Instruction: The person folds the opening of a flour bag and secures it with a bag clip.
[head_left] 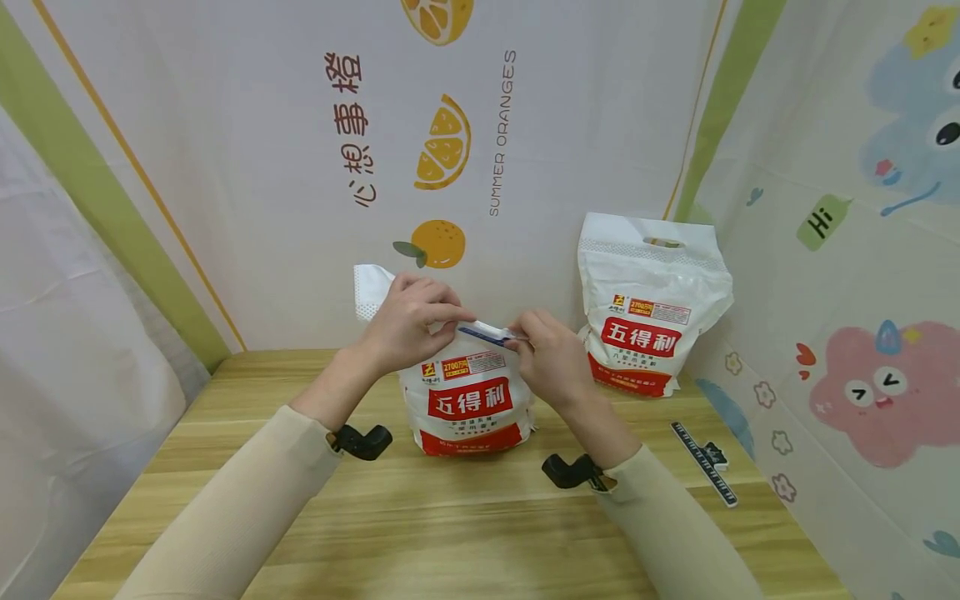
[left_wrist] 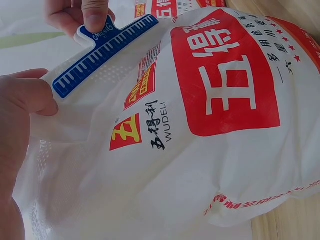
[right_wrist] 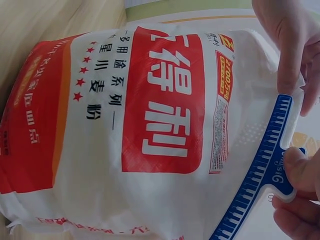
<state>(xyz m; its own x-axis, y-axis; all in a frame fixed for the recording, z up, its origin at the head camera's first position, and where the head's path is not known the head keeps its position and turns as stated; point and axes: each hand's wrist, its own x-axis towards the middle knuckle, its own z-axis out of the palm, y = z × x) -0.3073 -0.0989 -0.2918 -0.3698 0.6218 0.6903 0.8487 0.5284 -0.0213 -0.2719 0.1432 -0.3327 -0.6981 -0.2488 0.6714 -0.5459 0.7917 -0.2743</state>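
A white flour bag with red labels stands upright on the table in front of me. Across its upper part lies a blue clip with a piano-key pattern along its bar. My right hand pinches the clip's handle between thumb and fingers. At the clip's other end, my left hand pinches the bag's top, thumb and fingers on the plastic close to the bar. The bag's white top band sticks out left behind my left hand.
A second white flour bag, with a cut-out handle, stands at the back right. A black piano-key clip lies on the table at the right. Printed cloth hangs behind and on both sides.
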